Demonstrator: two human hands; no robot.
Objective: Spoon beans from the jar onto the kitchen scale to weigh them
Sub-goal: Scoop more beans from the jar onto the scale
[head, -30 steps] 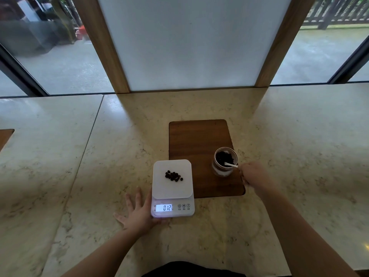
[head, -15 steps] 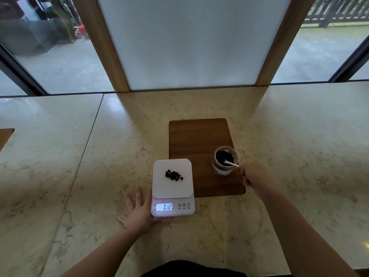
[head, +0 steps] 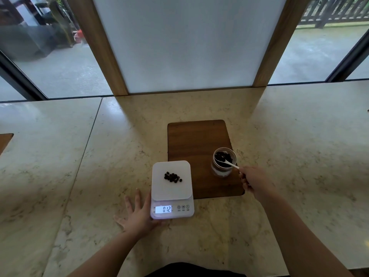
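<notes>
A white kitchen scale sits on the marble counter; its display reads 0.12. A small pile of dark beans lies on its platform. To the right a glass jar with dark beans stands on a wooden board. My right hand grips the handle of a white spoon, whose bowl dips into the jar's beans. My left hand lies flat on the counter, fingers spread, thumb side against the scale's front left corner.
The marble counter stretches wide on both sides. A frosted panel with wooden posts rises at the back edge. Another wooden board's corner shows at the far left.
The spoon's bowl has pushed a little further into the jar's beans. My left hand and the scale have stayed put; the reading is unchanged.
</notes>
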